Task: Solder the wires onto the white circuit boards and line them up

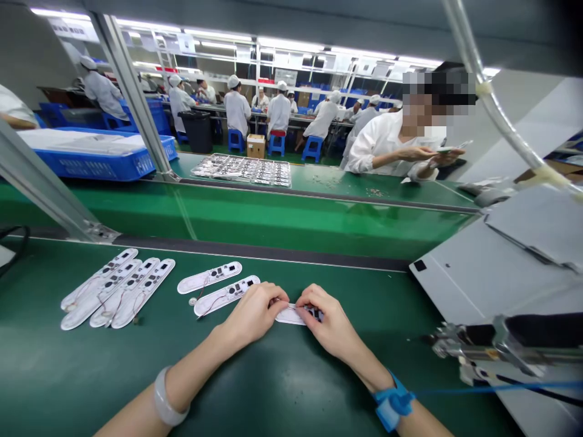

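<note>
Both of my hands are at a white oblong panel (288, 315) with small black electronic parts, low over the green bench. The fingers of my left hand (259, 309) are pinched at its left end, possibly on a thin wire. My right hand (328, 320) grips the other end and hides much of it. Just left of my hands are two similar panels (228, 295) carrying black parts and thin wires. Further left, several more such panels (132, 294) lie slanted side by side, partly overlapping.
A metal post (54, 182) rises at the left. At the right are a pale box-like surface (478, 267) and a metal tool (496, 346). Beyond the green belt (273, 218), a co-worker (382, 145) holds a part near trays of boards (246, 170) and a blue crate (100, 161).
</note>
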A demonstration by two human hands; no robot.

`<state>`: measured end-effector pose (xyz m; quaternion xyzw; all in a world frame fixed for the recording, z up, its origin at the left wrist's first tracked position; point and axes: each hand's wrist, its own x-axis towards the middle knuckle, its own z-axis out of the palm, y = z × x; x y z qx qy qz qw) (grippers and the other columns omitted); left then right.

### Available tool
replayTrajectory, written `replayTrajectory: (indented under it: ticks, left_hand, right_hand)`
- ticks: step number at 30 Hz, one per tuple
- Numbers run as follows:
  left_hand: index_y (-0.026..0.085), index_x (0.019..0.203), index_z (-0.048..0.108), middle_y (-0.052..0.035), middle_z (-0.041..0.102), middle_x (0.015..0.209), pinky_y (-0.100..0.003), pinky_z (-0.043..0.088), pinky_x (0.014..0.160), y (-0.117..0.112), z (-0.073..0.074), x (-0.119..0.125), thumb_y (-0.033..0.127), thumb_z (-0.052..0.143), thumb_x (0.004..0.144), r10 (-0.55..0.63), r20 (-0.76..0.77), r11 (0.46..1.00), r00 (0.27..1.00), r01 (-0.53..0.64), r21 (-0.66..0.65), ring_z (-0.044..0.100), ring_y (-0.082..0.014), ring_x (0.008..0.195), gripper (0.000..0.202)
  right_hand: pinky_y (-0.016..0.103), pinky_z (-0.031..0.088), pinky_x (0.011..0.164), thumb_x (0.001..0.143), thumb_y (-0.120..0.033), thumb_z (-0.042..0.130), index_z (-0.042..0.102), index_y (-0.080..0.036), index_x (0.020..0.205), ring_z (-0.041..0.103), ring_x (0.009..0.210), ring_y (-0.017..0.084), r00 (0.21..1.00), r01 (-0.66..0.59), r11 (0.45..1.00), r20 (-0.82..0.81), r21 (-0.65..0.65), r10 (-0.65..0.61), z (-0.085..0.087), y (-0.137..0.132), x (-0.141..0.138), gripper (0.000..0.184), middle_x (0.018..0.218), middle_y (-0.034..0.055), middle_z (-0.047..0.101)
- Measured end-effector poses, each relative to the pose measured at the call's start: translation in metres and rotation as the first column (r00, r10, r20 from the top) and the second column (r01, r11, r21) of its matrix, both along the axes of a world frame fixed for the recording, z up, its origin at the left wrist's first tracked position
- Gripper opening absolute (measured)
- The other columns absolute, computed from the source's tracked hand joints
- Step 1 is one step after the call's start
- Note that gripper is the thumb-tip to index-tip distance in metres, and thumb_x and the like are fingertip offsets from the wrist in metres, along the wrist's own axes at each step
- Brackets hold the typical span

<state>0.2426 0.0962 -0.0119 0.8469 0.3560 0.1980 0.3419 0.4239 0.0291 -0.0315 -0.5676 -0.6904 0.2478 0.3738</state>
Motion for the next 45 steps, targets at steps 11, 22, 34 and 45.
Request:
replayTrajectory:
  ticks: [11,22,34,45]
  left_hand:
    - [0.020,0.090,0.069,-0.0009,0.069,0.084,-0.025,0.044,0.069,-0.001,-0.001,0.000,0.016,0.054,0.088,-0.032,0.171,0.999,0.985,0.029,0.015,0.061,-0.0154,0.077,0.015]
    - [0.016,0.085,0.073,-0.0033,0.072,0.082,-0.026,0.049,0.071,0.005,-0.009,0.000,0.017,0.057,0.080,0.138,0.225,0.924,0.964,-0.044,-0.379,0.065,-0.0174,0.076,0.017]
    - [0.018,0.082,0.071,-0.0031,0.063,0.083,-0.026,0.042,0.067,-0.001,-0.005,0.002,0.015,0.053,0.084,0.092,-0.025,0.986,0.995,-0.095,-0.134,0.057,-0.0154,0.073,0.018]
    - [0.020,0.083,0.071,-0.0008,0.057,0.082,-0.025,0.040,0.065,0.000,-0.009,0.001,0.017,0.056,0.084,0.071,-0.004,0.989,0.997,-0.071,-0.131,0.053,-0.0126,0.068,0.015]
  right_hand:
    - [0.034,0.042,0.079,0.090,-0.028,0.054,0.066,-0.024,0.090,0.053,0.087,0.019,0.999,-0.019,0.999,-0.042,-0.046,0.017,-0.002,0.003,-0.004,0.013,0.090,0.0035,0.063]
    - [0.032,0.039,0.069,0.088,-0.027,0.056,0.067,-0.024,0.089,0.052,0.074,0.017,0.994,0.064,0.995,-0.086,-0.073,-0.070,-0.004,0.005,-0.005,0.012,0.077,0.0023,0.059]
    - [0.032,0.039,0.071,0.089,-0.019,0.049,0.055,-0.021,0.076,0.049,0.077,0.017,0.989,0.041,0.999,0.140,0.025,-0.044,-0.004,0.004,-0.010,0.014,0.078,0.0021,0.056]
    - [0.032,0.041,0.072,0.088,-0.018,0.049,0.055,-0.021,0.076,0.050,0.079,0.016,0.989,0.043,0.999,0.146,-0.024,-0.039,-0.002,0.003,-0.011,0.014,0.081,0.0017,0.055]
